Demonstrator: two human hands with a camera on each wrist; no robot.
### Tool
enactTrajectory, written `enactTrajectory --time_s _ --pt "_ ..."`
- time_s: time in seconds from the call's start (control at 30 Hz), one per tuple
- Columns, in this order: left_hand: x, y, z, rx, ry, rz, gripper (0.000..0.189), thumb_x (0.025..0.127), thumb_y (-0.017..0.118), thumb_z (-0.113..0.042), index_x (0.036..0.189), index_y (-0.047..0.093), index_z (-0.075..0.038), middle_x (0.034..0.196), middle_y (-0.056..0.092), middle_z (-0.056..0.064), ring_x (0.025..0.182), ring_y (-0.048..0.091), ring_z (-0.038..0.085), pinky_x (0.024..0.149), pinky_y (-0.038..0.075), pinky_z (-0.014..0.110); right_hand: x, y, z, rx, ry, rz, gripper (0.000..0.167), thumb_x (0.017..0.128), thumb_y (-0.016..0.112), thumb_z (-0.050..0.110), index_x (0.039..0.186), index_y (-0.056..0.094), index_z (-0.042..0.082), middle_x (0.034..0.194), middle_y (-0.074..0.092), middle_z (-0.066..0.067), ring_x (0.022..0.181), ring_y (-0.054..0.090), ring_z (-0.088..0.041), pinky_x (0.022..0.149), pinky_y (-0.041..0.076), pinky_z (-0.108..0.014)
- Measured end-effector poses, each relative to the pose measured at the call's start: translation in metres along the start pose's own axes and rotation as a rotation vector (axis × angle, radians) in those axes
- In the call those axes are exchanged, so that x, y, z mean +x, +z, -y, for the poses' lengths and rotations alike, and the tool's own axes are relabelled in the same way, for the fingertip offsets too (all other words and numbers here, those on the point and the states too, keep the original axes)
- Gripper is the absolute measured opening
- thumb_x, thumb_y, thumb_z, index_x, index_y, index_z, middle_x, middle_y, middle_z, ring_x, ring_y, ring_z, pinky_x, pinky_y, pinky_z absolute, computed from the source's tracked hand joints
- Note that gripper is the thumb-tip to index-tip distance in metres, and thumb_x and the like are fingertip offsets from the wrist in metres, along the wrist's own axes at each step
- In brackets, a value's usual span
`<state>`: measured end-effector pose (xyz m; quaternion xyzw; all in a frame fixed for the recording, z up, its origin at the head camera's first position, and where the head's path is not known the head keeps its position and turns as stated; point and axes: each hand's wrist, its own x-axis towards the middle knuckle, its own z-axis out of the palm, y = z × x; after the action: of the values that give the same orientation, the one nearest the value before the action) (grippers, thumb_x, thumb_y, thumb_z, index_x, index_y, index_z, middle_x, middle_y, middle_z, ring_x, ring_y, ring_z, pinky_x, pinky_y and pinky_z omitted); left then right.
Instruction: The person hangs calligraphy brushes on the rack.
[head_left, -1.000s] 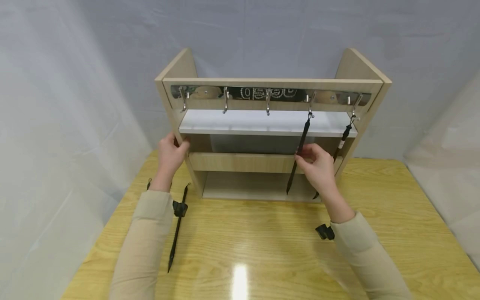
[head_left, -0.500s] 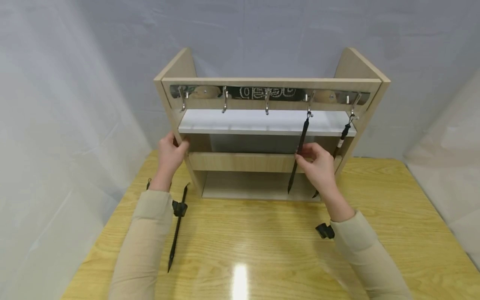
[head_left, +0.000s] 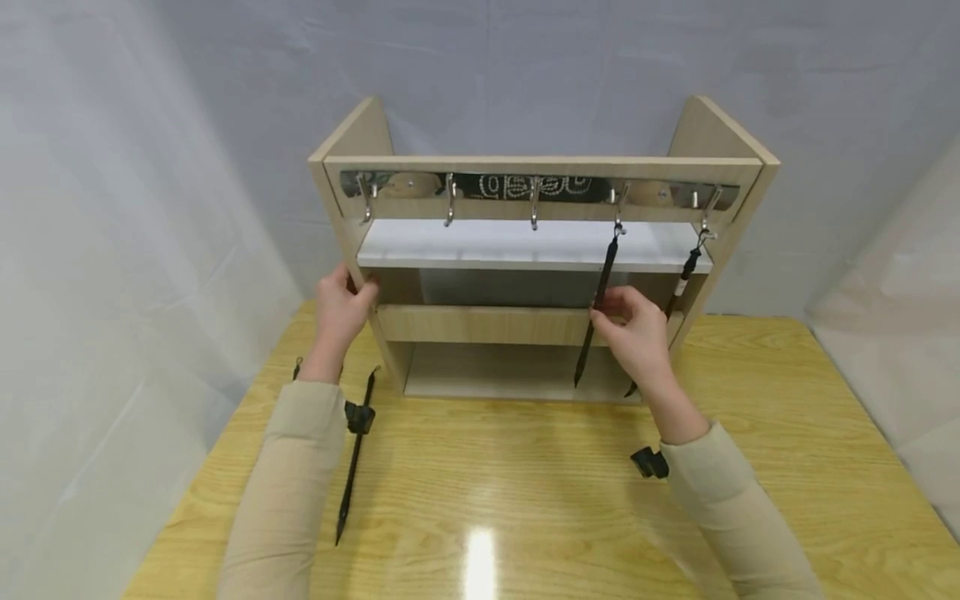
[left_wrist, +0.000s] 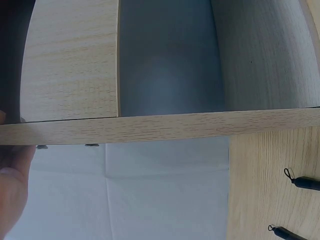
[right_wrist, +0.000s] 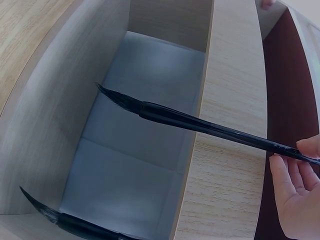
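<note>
A black calligraphy brush [head_left: 604,271] hangs by its cord from the second hook from the right, tip down. My right hand [head_left: 637,333] pinches its handle between thumb and fingers; the right wrist view shows the brush's dark bristles [right_wrist: 120,100]. Another calligraphy brush [head_left: 688,268], with a white label, hangs from the rightmost hook, partly behind the right hand. My left hand [head_left: 343,312] grips the left side panel of the wooden shelf [head_left: 480,323], thumb in front. In the left wrist view only part of that hand shows at the edge.
A metal hook strip [head_left: 427,187] runs along the shelf's top board. On the yellow wooden table [head_left: 525,500], a black brush [head_left: 351,479] lies left of the shelf. Beside it, another brush [head_left: 297,367] is mostly hidden by the left arm. A pale sheet hangs behind.
The shelf and the hanging brushes have shifted very slightly to the left from the first frame. Both hands keep their holds in almost the same places.
</note>
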<state>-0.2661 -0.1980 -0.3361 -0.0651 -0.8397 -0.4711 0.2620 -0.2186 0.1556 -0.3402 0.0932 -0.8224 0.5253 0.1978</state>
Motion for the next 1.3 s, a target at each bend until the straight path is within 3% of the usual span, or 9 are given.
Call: enactTrajectory --time_s 0.43,0.87,1.3 --pt "0.0 0.0 0.001 -0.008 -0.006 -0.007 0.015 0.082 0.053 -0.004 0.089 0.057 0.008 0.069 0.056 0.018 0.058 0.047 0.02 0.045 0.038 0.017 -0.002 -0.004 0.002 0.022 0.012 0.006 0.024 0.08 0.06 0.001 0.102 0.055 -0.007 0.096 0.059 -0.018 0.087 0.057 -0.024 0.068 0.047 -0.014" --pt "0.0 0.001 0.002 -0.015 0.0 -0.01 0.016 0.081 0.053 -0.004 0.09 0.058 0.007 0.071 0.057 0.019 0.057 0.047 0.018 0.045 0.038 0.017 -0.013 -0.012 0.008 0.092 -0.019 -0.045 0.022 0.079 0.062 -0.001 0.099 0.056 -0.007 0.095 0.06 -0.017 0.084 0.057 -0.01 0.071 0.048 -0.016" --pt "0.0 0.002 0.003 0.003 0.021 -0.018 0.016 0.082 0.053 -0.006 0.09 0.058 0.007 0.07 0.058 0.019 0.056 0.047 0.016 0.044 0.037 0.018 -0.022 -0.026 0.014 0.075 -0.046 -0.105 0.02 0.079 0.061 -0.003 0.098 0.057 -0.007 0.094 0.06 -0.017 0.082 0.055 -0.002 0.07 0.047 -0.013"
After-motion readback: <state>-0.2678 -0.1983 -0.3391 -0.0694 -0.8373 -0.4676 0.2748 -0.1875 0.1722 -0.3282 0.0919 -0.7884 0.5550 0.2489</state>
